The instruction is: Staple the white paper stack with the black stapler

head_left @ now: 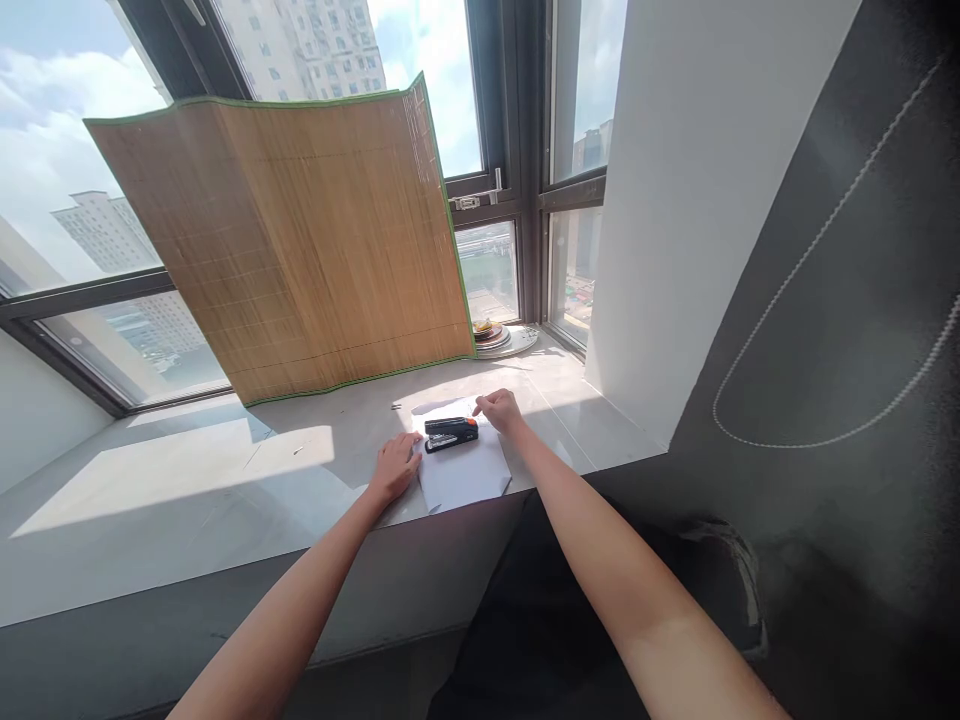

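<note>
A black stapler [451, 433] with an orange patch at its right end lies on white paper [465, 482] on the windowsill. My left hand [396, 468] rests at the left edge of the paper, fingers stretched and lying low, fingertips close to the stapler's front end. Just beyond the stapler's orange end, my right hand [501, 411] is closed in a pinch at the far right part of the paper. Whatever may be between those fingertips is too small to make out.
A bamboo mat [322, 250] with green edging leans against the window behind. Stacked plates [508, 343] stand in the corner. Small dark bits [396, 407] lie beyond the paper. The sill [187, 500] ends at a front edge; a beaded cord [780, 445] hangs at right.
</note>
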Available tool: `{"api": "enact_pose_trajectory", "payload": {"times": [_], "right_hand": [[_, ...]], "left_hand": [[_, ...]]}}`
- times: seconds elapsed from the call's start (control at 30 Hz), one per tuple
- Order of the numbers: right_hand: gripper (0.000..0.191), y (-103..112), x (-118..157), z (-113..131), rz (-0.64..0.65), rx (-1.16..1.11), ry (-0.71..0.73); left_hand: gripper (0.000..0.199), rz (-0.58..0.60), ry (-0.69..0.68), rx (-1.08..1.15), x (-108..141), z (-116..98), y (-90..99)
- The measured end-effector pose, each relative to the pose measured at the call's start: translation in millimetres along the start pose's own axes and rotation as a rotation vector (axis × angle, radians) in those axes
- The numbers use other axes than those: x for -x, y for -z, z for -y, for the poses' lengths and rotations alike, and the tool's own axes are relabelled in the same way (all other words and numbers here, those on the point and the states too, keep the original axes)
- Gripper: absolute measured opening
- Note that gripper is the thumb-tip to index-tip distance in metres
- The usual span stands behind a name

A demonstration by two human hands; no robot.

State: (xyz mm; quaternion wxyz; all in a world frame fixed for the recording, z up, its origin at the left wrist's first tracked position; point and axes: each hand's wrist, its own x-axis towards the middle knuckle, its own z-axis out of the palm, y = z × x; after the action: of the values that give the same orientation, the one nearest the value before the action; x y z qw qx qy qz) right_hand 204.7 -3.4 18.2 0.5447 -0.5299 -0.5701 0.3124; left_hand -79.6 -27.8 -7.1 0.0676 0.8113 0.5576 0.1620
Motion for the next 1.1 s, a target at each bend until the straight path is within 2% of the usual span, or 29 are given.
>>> {"api": "enact_pose_trajectory", "payload": {"times": [0.27,0.4,0.57,0.73,0.9,1.1], "right_hand": [[0.033,0.3,-0.5,-3.3,-0.022,-0.034,0.045],[0.037,-0.6,-0.4,-6.5,0.005,-0.003,0.066],[0.048,-3.1,-1.1,-9.3,0.042,0.235,0.089],[0.043,-5.6,0.7,-7.0,0.134,0.535,0.094],[0.044,-6.0,3.5,-1.1,0.072,0.444,0.178],[0.042,-4.0,3.7,-0.4,0.118,0.404,0.149]], "left_hand": [[0.048,-0.007,0.006,0.029,-2.8,5.6,-2.8],[0.051,-0.024,0.02,0.086,-4.8,9.2,-4.2],[0.052,-0.039,0.043,0.132,-6.2,13.0,-4.6],[0.053,-0.048,0.053,0.16,-7.1,13.6,-5.2],[0.051,-0.04,0.067,0.165,-7.2,13.2,-4.6],[0.05,-0.038,0.074,0.17,-7.4,14.4,-5.8]]}}
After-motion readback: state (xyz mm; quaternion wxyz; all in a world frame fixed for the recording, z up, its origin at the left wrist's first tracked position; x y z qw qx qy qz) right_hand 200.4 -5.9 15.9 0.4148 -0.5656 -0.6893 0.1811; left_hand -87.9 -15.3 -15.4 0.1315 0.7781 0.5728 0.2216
